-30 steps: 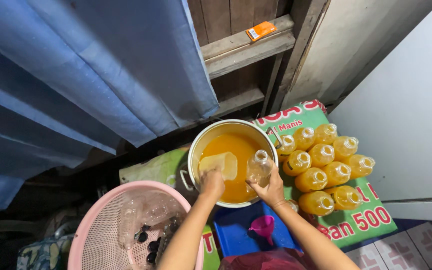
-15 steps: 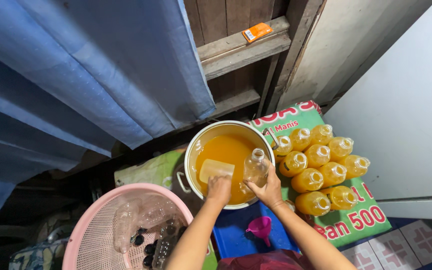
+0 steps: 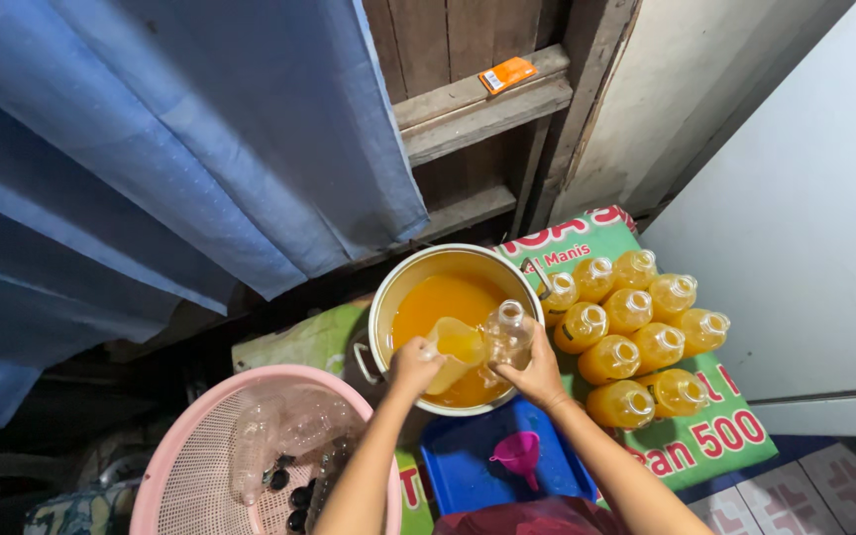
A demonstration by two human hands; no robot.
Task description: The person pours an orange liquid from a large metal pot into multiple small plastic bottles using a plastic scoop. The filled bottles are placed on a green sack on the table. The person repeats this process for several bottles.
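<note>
Over the pot: left hand (image 3: 414, 363) grips a small clear plastic jug (image 3: 456, 345), now lifted and tipped.
Beside it: right hand (image 3: 537, 376) clasps an empty clear plastic bottle (image 3: 508, 335), mouth up.
Beneath both: round metal pot (image 3: 385, 302) of orange liquid.
Right of the hand: filled orange bottles (image 3: 636, 337).

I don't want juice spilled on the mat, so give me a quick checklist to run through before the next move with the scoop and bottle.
1. Empty bottle gripped by the right hand: ok.
2. Bottle mouth uncapped and facing up: ok.
3. Scoop cup in the left hand holds orange liquid: ok.
4. Bottle and cup both over the pot, so drips fall back in: ok.
5. Pink funnel seated in the bottle: not ok, it lies on the blue tray.
6. Filled bottles capped: cannot tell.
</note>
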